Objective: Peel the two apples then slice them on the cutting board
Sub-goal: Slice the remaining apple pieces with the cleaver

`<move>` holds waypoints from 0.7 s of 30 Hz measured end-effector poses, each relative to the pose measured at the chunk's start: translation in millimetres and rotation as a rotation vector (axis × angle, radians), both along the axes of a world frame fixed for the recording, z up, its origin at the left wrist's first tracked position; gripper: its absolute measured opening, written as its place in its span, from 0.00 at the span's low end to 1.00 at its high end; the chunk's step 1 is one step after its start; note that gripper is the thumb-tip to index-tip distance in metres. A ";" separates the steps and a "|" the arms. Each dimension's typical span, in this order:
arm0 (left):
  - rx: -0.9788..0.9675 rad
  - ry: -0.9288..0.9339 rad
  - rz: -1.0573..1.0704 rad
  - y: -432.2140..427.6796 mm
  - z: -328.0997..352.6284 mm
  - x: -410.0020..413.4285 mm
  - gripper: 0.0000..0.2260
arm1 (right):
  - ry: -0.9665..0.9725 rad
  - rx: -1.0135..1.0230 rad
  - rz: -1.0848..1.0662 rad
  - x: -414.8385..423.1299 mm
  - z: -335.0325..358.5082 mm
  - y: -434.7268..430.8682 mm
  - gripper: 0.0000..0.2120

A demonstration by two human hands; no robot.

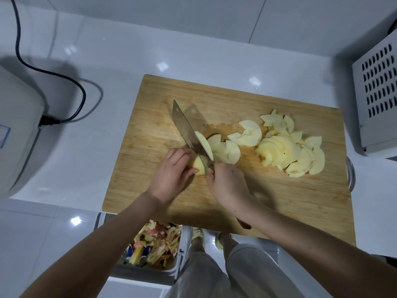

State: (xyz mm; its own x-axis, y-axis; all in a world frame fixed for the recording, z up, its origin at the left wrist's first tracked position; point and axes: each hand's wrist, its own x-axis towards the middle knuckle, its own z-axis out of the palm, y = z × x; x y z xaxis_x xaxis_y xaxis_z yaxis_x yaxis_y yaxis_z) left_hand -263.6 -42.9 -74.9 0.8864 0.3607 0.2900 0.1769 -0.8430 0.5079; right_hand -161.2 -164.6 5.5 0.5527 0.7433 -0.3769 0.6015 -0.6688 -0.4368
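A wooden cutting board point(163, 201) lies on the white counter. My left hand point(174, 175) holds a peeled apple piece point(198, 166) down on the board with curled fingers. My right hand point(227, 186) grips the handle of a cleaver point(187, 127), whose blade stands in the apple piece, a fresh slice leaning against its right face. A few cut slices point(225, 150) lie just right of the blade. A larger heap of pale apple slices point(292, 151) covers the board's right side.
A white appliance point(17, 130) with a black cord point(64, 78) stands on the left. A vented white box point(378, 93) sits at the right. Below the counter edge, a bin point(154, 244) holds apple peels. A glass rim point(351, 175) shows at the board's right edge.
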 end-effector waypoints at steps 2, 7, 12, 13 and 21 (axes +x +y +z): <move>0.003 0.003 0.004 1.1 -0.7 -0.7 0.16 | 0.036 0.015 -0.025 2.5 -0.7 -2.4 0.12; 0.007 0.017 0.017 0.6 -0.5 -1.0 0.16 | -0.007 0.036 -0.036 6.2 23.9 -13.5 0.16; 0.010 0.031 0.015 -0.5 0.3 -1.3 0.17 | -0.030 0.025 0.009 1.9 39.9 -16.2 0.17; 0.002 0.024 0.012 -0.9 0.8 -0.8 0.17 | -0.031 0.027 0.013 0.9 39.6 -16.2 0.16; 0.001 0.013 0.013 0.1 1.9 -1.0 0.17 | -0.056 0.050 0.024 -0.9 41.7 -17.6 0.11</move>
State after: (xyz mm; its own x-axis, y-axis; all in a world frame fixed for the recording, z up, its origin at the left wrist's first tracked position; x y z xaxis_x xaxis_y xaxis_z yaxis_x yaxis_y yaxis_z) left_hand -264.5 -42.7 -73.0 0.8853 0.3719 0.2791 0.1941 -0.8410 0.5050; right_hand -162.1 -182.2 47.2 0.5539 0.7736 -0.3078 0.6415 -0.6322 -0.4344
